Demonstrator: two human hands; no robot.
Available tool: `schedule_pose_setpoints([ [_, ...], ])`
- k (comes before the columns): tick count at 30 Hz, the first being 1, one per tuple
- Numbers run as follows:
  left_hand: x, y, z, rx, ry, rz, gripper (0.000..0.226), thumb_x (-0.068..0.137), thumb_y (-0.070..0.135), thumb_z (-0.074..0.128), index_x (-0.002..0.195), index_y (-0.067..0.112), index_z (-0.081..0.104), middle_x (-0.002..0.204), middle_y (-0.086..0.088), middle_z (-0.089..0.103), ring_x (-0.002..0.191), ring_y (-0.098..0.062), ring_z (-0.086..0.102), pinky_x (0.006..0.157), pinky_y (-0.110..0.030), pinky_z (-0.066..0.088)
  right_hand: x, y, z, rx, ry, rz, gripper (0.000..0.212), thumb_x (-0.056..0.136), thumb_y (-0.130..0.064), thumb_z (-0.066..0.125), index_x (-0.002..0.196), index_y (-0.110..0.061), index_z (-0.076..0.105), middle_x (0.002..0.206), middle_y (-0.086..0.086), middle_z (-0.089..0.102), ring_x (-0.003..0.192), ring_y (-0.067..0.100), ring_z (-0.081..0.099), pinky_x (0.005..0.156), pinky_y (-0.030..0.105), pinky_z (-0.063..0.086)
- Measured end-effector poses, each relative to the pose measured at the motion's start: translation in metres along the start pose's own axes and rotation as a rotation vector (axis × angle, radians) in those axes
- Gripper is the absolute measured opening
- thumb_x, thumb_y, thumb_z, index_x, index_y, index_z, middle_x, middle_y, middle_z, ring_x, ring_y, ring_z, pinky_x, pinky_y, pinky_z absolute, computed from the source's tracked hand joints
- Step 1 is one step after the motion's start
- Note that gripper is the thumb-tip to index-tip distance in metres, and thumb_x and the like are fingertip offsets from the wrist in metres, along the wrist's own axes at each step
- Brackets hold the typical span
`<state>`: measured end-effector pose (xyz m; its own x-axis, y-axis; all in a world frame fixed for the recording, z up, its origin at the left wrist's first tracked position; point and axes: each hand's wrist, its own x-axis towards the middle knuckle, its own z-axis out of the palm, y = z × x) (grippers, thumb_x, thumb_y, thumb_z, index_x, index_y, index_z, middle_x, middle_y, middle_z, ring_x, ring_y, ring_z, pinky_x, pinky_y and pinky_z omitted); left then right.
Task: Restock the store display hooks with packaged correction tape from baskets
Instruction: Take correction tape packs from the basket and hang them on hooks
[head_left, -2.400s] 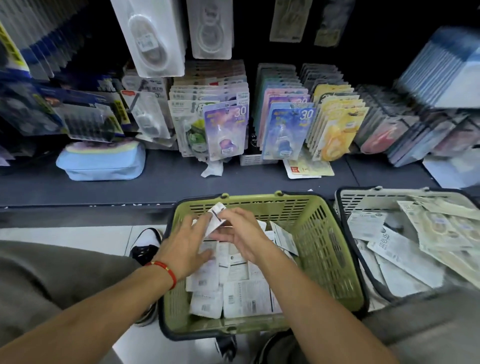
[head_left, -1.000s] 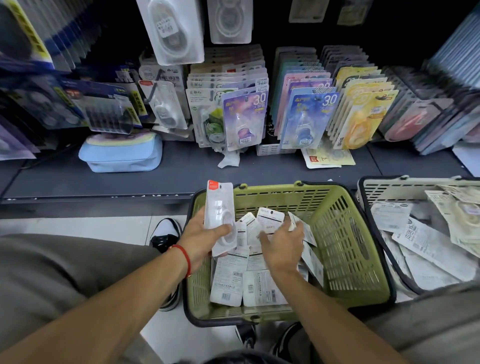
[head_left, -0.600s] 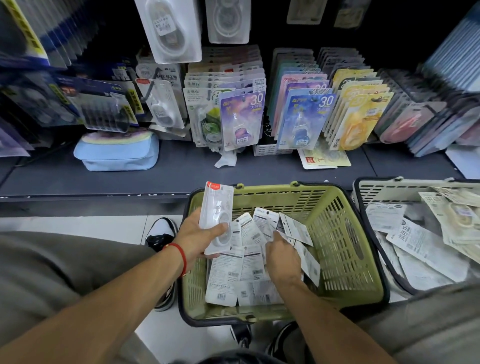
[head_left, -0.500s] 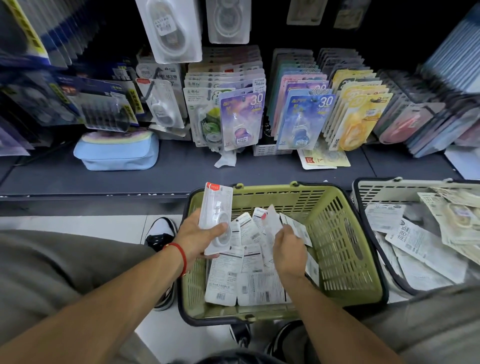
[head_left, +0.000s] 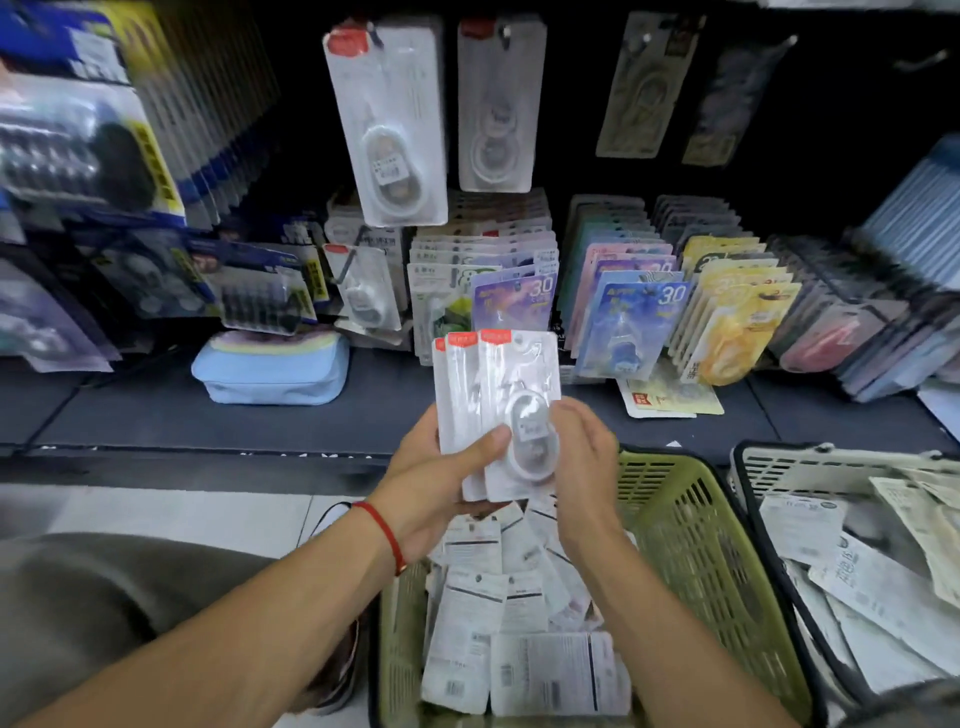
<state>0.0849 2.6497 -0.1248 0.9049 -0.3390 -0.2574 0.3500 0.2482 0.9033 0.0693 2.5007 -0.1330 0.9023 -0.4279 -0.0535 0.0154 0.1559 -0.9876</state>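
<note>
Dark shelving (head_left: 363, 415) runs across the back of the shop aisle, with pale floor tiles (head_left: 171, 512) below it. Two white correction tape packs (head_left: 387, 124) hang on hooks above the shelf, side by side, and further right two darker packs (head_left: 636, 88) hang in shadow. On the shelf, rows of coloured packs (head_left: 631, 322) stand upright in several stacks; I cannot count them one by one. One light blue pouch (head_left: 270, 371) lies on the shelf to the left.

Two baskets sit on the floor in front of the shelf. One green basket (head_left: 691, 545) holds a loose heap of white packs lying back-side up; just beside it on the right, one white basket (head_left: 769, 462) holds more paper-backed packs.

Above the green basket, both hands hold a fanned bunch of white packs (head_left: 493, 410), three red-topped edges showing, upright and facing the person. The left hand (head_left: 431, 483) grips the bunch from the left, thumb laid across the front and fingers curled behind; a red cord (head_left: 387, 535) circles that wrist. The right hand (head_left: 587, 462) steadies the right edge, fingers curled at the side of the front pack, where the white tape dispenser (head_left: 530, 431) shows through the blister. Both forearms reach forward from the lower corners, and a grey-clad knee (head_left: 78, 597) shows on the left.
</note>
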Motion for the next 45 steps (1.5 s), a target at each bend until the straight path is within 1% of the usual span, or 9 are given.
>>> schedule_pose_setpoints([
  [4, 0.01, 0.05, 0.009, -0.012, -0.076, 0.097, 0.057, 0.084, 0.019, 0.08, 0.138, 0.022, 0.059, 0.13, -0.007, 0.074, 0.118, -0.03, 0.072, 0.091, -0.046, 0.063, 0.016, -0.054, -0.002, -0.106, -0.148, -0.155, 0.02, 0.09, -0.033, 0.064, 0.102, -0.022, 0.076, 0.096, 0.002, 0.079, 0.085, 0.018, 0.074, 0.074, 0.033, 0.059],
  [9, 0.026, 0.123, 0.008, -0.011, -0.236, 0.181, 0.053, 0.086, 0.021, 0.08, 0.136, 0.028, 0.061, 0.134, -0.008, 0.071, 0.119, -0.033, 0.071, 0.082, -0.049, 0.063, 0.046, -0.106, 0.002, -0.08, -0.198, -0.3, 0.013, 0.098, -0.03, 0.063, 0.101, -0.018, 0.067, 0.083, -0.011, 0.076, 0.077, 0.005, 0.071, 0.066, 0.017, 0.053],
  [17, 0.043, 0.177, -0.01, 0.057, 0.152, 0.558, 0.052, 0.088, 0.017, 0.08, 0.136, 0.025, 0.063, 0.127, 0.0, 0.075, 0.118, -0.024, 0.072, 0.1, -0.059, 0.056, 0.094, -0.167, 0.038, -0.312, -0.164, -0.461, 0.027, 0.093, -0.049, 0.06, 0.116, -0.037, 0.061, 0.111, -0.009, 0.076, 0.102, 0.012, 0.073, 0.093, 0.046, 0.059],
  [27, 0.04, 0.191, -0.02, 0.072, 0.271, 0.69, 0.048, 0.089, 0.022, 0.082, 0.132, 0.032, 0.063, 0.124, 0.005, 0.075, 0.116, -0.018, 0.072, 0.099, -0.052, 0.059, 0.103, -0.172, 0.067, -0.327, -0.112, -0.506, 0.019, 0.097, -0.049, 0.061, 0.107, -0.035, 0.068, 0.099, -0.005, 0.079, 0.092, 0.017, 0.076, 0.084, 0.044, 0.062],
  [32, 0.037, 0.194, -0.024, 0.129, 0.304, 0.712, 0.055, 0.084, 0.031, 0.085, 0.133, 0.031, 0.061, 0.122, 0.009, 0.074, 0.114, -0.013, 0.072, 0.1, -0.047, 0.058, 0.108, -0.17, 0.071, -0.419, -0.049, -0.533, 0.021, 0.102, -0.042, 0.061, 0.116, -0.031, 0.07, 0.098, -0.015, 0.077, 0.088, 0.001, 0.072, 0.068, 0.019, 0.051],
  [36, 0.037, 0.192, -0.023, 0.128, 0.28, 0.68, 0.059, 0.081, 0.027, 0.088, 0.133, 0.028, 0.06, 0.122, 0.007, 0.074, 0.111, -0.014, 0.073, 0.09, -0.045, 0.063, 0.115, -0.173, 0.073, -0.817, 0.019, -0.5, 0.059, 0.105, -0.05, 0.052, 0.155, -0.019, 0.044, 0.146, 0.001, 0.052, 0.137, 0.022, 0.049, 0.109, 0.043, 0.045],
  [39, 0.037, 0.189, -0.018, 0.106, 0.194, 0.662, 0.063, 0.078, 0.026, 0.088, 0.135, 0.025, 0.06, 0.124, 0.002, 0.074, 0.111, -0.02, 0.074, 0.075, -0.038, 0.065, 0.106, -0.173, 0.077, -0.72, -0.047, -0.573, 0.04, 0.103, -0.046, 0.057, 0.139, -0.029, 0.055, 0.133, -0.008, 0.055, 0.12, 0.005, 0.056, 0.1, 0.026, 0.047],
  [43, 0.036, 0.184, -0.009, 0.167, 0.063, 0.636, 0.064, 0.084, 0.023, 0.086, 0.14, 0.022, 0.057, 0.132, -0.002, 0.072, 0.123, -0.025, 0.069, 0.104, -0.054, 0.054, 0.093, -0.17, 0.081, -0.588, -0.299, -0.492, 0.015, 0.1, -0.046, 0.066, 0.1, -0.032, 0.07, 0.096, -0.02, 0.074, 0.089, -0.005, 0.067, 0.077, 0.014, 0.049],
  [45, 0.035, 0.182, -0.005, 0.15, 0.026, 0.611, 0.066, 0.083, 0.027, 0.086, 0.142, 0.022, 0.055, 0.132, -0.002, 0.072, 0.123, -0.026, 0.069, 0.103, -0.055, 0.055, 0.091, -0.168, 0.081, -0.493, -0.301, -0.463, 0.015, 0.097, -0.044, 0.071, 0.098, -0.029, 0.071, 0.093, -0.019, 0.077, 0.086, -0.002, 0.071, 0.075, 0.015, 0.053],
])
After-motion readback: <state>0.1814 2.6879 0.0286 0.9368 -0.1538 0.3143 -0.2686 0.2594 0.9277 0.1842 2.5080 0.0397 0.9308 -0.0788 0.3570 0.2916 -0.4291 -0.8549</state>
